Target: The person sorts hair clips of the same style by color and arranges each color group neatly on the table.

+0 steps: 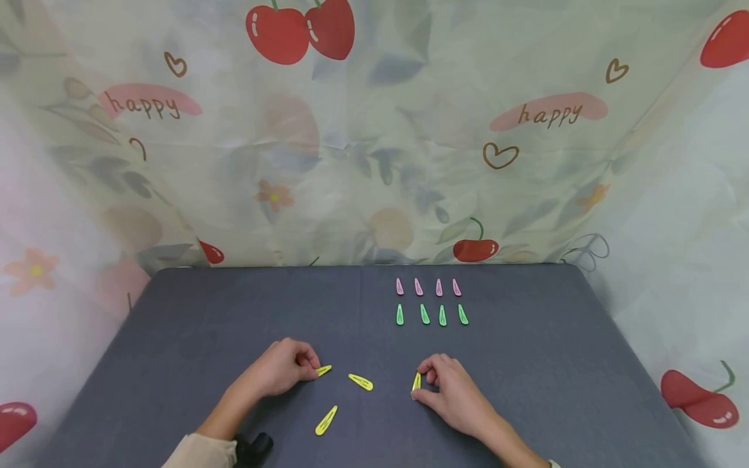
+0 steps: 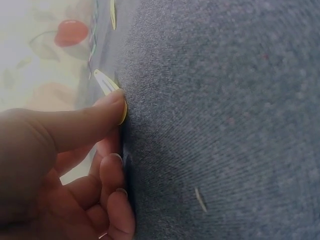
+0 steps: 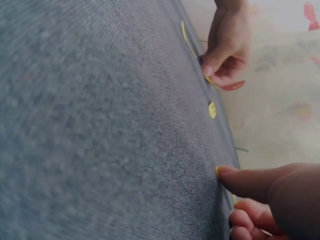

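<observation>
Thumb and fingers of my left hand [image 1: 285,368] pinch a yellow snap hair clip [image 1: 324,370] close over the dark cloth; its narrow end points away in the left wrist view. Over to the right, my right hand [image 1: 455,394] holds another yellow hair clip [image 1: 417,381] between thumb and index finger, gripped near its two ends. Between the hands lies a loose yellow clip [image 1: 361,381], slanted on the cloth. A second loose yellow clip [image 1: 326,421] rests nearer the front.
Farther back on the dark table [image 1: 234,305], several pink clips [image 1: 418,287] form a row, with a row of several green clips [image 1: 424,315] in front of it. A patterned curtain [image 1: 363,214] hangs behind the table. Beside the left sleeve is a black object [image 1: 254,450].
</observation>
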`<state>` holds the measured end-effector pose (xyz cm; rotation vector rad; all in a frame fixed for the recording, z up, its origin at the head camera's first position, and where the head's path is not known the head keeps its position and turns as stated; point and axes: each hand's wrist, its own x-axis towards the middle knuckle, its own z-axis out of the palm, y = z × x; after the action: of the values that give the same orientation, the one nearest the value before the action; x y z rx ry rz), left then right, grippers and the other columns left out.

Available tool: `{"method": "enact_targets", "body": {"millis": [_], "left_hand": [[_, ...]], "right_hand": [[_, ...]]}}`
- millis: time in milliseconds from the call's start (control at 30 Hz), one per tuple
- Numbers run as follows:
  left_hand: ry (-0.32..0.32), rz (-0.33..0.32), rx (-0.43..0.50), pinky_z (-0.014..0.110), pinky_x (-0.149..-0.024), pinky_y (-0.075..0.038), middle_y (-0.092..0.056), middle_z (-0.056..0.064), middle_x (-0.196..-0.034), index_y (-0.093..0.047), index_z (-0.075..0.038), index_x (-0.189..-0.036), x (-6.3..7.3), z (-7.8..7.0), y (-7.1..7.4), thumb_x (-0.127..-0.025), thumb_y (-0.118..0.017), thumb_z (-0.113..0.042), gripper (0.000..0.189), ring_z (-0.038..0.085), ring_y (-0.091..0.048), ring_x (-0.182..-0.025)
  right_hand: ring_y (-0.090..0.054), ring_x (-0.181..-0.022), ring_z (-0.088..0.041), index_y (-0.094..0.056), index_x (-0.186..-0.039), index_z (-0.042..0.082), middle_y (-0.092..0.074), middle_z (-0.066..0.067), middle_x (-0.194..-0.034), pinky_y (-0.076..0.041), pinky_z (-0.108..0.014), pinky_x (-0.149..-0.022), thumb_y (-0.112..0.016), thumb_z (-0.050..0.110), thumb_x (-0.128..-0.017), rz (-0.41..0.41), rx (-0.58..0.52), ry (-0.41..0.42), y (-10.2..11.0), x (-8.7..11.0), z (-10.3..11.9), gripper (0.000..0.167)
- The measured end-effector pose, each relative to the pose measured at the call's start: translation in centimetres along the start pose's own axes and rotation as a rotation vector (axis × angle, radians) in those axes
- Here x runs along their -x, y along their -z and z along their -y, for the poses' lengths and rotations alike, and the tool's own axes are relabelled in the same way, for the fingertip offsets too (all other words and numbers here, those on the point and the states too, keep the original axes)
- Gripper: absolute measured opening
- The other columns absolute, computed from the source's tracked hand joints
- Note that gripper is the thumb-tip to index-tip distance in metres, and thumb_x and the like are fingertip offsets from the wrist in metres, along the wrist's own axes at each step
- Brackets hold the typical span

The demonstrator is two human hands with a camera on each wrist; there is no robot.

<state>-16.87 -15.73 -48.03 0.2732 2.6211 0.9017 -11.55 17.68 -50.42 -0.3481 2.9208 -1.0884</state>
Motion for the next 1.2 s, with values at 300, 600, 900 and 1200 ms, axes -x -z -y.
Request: {"method": "enact_targets", "body": {"millis": [300, 600, 900, 1200], "left_hand": [[0.017, 0.011, 0.004, 0.027, -0.064, -0.043, -0.064, -0.006, -0.071, -0.071, -0.019, -0.08, -0.1, 0.0, 0.0, -0.085, -0.081, -0.012, 0.014, 0.011, -0.056, -0.066], [0.027, 0.034, 0.012, 0.028, -0.064, -0.043, -0.064, -0.005, -0.072, -0.071, -0.018, -0.081, -0.2, 0.0, 0.1, -0.086, -0.081, -0.011, 0.013, 0.012, -0.056, -0.066], [0.034, 0.024, 0.012, 0.028, -0.064, -0.043, -0.063, -0.004, -0.071, -0.07, -0.018, -0.08, -0.3, -0.1, 0.1, -0.085, -0.082, -0.012, 0.014, 0.013, -0.055, -0.067], [0.019, 0.026, 0.011, 0.027, -0.063, -0.042, -0.063, -0.005, -0.071, -0.07, -0.017, -0.08, -0.2, -0.2, 0.1, -0.085, -0.081, -0.01, 0.014, 0.012, -0.055, -0.066]], "right_hand": [[-0.057, -0.069, 0.003, -0.056, -0.096, 0.012, -0.064, 0.004, -0.08, -0.05, -0.018, -0.065, -0.083, 0.001, -0.078, 0.012, -0.256, 0.029, 0.3, 0.1, -0.2, 0.035], [-0.055, -0.064, 0.004, -0.065, -0.092, 0.016, -0.062, 0.01, -0.073, -0.048, -0.018, -0.062, -0.084, 0.005, -0.079, 0.008, -0.232, 0.031, 0.5, 0.1, -0.5, 0.025], [-0.053, -0.065, 0.005, -0.072, -0.08, 0.028, -0.062, 0.015, -0.074, -0.047, -0.018, -0.061, -0.083, 0.021, -0.084, 0.066, -0.17, 0.131, 1.1, 0.4, -0.7, 0.014], [-0.057, -0.063, 0.006, -0.074, -0.079, 0.026, -0.069, 0.015, -0.072, -0.047, -0.019, -0.058, -0.082, 0.021, -0.085, 0.125, -0.128, 0.009, 1.7, 0.5, -0.5, 0.011]]}}
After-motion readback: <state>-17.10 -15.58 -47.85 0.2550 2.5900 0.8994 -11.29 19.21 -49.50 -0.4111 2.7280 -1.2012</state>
